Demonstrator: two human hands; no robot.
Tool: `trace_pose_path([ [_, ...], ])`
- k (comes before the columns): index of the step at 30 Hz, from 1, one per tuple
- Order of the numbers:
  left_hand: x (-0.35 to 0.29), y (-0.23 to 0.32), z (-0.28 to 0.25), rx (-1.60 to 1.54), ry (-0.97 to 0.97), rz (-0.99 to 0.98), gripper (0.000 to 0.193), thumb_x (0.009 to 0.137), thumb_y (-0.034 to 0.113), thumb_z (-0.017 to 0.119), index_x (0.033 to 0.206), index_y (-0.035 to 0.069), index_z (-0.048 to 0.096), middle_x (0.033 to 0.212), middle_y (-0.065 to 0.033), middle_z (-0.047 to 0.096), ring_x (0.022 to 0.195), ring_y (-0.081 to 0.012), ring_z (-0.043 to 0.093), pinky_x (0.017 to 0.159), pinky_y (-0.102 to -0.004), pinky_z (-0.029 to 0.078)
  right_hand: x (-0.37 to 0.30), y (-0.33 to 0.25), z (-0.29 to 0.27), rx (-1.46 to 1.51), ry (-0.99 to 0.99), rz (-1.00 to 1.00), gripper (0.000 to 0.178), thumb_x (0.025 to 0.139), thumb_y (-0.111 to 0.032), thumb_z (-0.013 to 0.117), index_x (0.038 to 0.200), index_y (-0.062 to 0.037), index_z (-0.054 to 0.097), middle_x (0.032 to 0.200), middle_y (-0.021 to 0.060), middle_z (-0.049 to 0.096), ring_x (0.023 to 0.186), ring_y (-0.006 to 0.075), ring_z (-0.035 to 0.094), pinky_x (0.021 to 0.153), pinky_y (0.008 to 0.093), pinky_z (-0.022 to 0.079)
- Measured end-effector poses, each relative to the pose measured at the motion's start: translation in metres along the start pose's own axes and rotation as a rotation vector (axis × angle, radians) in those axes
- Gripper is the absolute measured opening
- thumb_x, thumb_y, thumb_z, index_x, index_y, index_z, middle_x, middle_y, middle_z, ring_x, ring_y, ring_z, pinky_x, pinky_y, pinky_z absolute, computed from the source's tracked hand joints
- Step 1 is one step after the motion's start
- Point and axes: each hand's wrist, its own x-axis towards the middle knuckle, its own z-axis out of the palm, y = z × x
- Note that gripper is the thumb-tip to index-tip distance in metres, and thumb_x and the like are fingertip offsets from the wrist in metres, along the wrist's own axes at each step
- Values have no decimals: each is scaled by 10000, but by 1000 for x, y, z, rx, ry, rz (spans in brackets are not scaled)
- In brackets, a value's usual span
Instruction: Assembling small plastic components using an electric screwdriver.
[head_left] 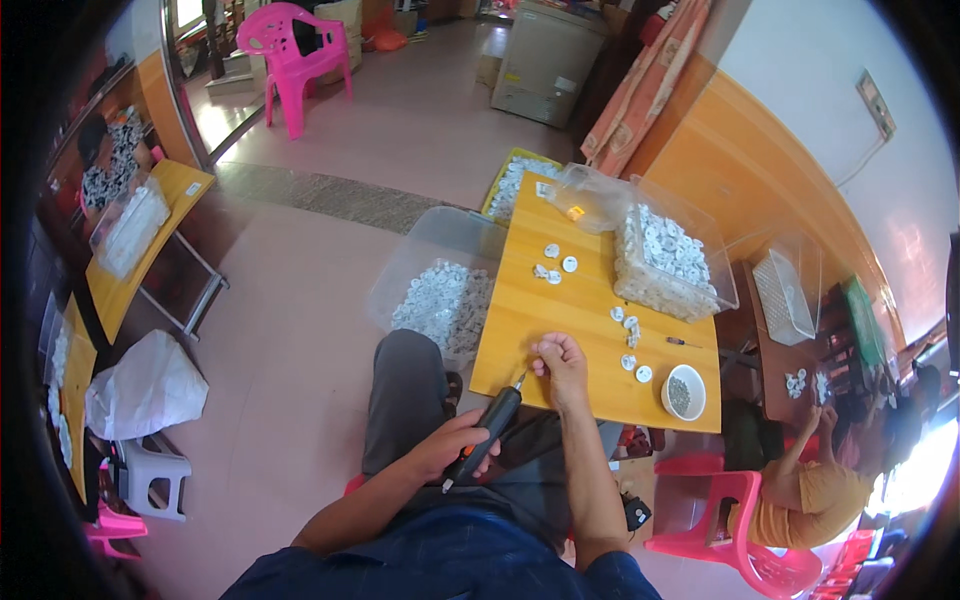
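Observation:
A black electric screwdriver (487,432) is gripped in my left hand (460,446), tilted with its bit up and to the right, over the table's near edge. My right hand (562,364) is pinched just beyond the bit's tip, low over the table (590,300). Whatever its fingers hold is too small to make out. Right of that hand lie several white round plastic pieces, one of them a disc (643,374). A white bowl (697,408) of small metal screws stands at the table's near right corner. A small screwdriver (684,343) lies beyond it.
A clear bin (655,296) heaped with white pieces stands at the table's right edge. Left of the table, another clear bin (392,285) sits on the floor. A person (815,495) works at the right by a pink chair (735,520); another person (105,175) sits far left.

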Motion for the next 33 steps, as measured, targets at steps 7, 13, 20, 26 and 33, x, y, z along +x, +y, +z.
trace_pose_path([
  [7,3,-1,-2,4,39,-7,409,967,179,519,1342,32,445,948,-107,634,673,-169,640,596,-287,552,-3,3,1,14,-65,56,90,956,-91,648,1026,-74,593,869,47,682,645,98,607,585,223,510],
  [13,-1,6,3,-26,28,-8,293,960,170,531,1213,33,473,944,-111,618,673,-164,620,606,-295,531,-6,4,-3,-18,-87,88,94,951,-91,658,1025,-74,604,886,54,699,694,103,650,622,228,545],
  [20,-3,7,2,-27,20,-16,311,957,161,540,1230,31,471,937,-114,625,672,-165,624,605,-298,539,-8,5,-2,-25,-140,123,99,945,-96,668,1020,-70,609,881,61,710,686,102,656,612,229,546],
  [26,-1,4,0,-35,3,-27,325,954,144,534,1250,27,471,935,-117,627,661,-169,625,584,-303,540,-8,1,-7,-82,-198,137,97,947,-100,666,1016,-63,609,880,60,710,688,99,651,617,225,542],
  [33,1,-1,0,38,56,-21,345,952,136,535,1274,27,475,931,-110,629,665,-171,627,583,-302,534,-15,3,-6,-133,-210,167,138,968,-127,642,1079,-56,600,900,45,702,723,94,638,644,228,527],
])
